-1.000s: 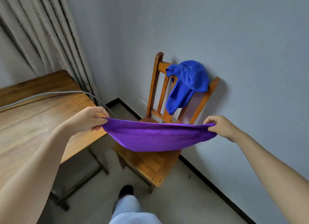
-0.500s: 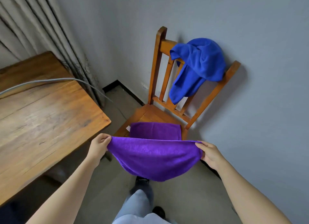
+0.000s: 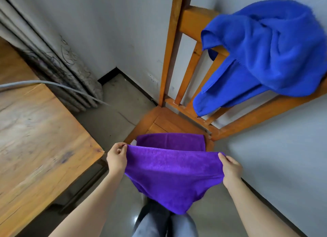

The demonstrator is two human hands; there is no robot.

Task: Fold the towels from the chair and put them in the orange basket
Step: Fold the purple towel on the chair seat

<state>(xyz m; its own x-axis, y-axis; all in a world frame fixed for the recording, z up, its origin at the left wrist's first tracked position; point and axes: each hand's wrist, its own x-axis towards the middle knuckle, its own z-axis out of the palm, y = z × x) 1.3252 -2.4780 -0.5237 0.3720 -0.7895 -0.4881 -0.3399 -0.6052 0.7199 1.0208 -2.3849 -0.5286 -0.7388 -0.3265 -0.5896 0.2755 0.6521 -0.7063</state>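
A purple towel (image 3: 173,173) hangs between my hands in front of the wooden chair (image 3: 169,118). My left hand (image 3: 116,157) pinches its left top corner and my right hand (image 3: 231,168) pinches the right one. The towel's far part lies on the chair seat while its near part sags toward my legs. A blue towel (image 3: 261,50) is draped, crumpled, over the chair's backrest at the upper right. No orange basket is in view.
A wooden table (image 3: 35,139) fills the left side, with a grey cable (image 3: 53,84) running over its far edge. Curtains (image 3: 44,50) hang in the corner behind it. A grey wall stands behind and right of the chair. My legs and shoes show below.
The view has tilted down and closed in on the chair. Both hands have come nearer to me and lower, drawing the purple towel off the seat's front.
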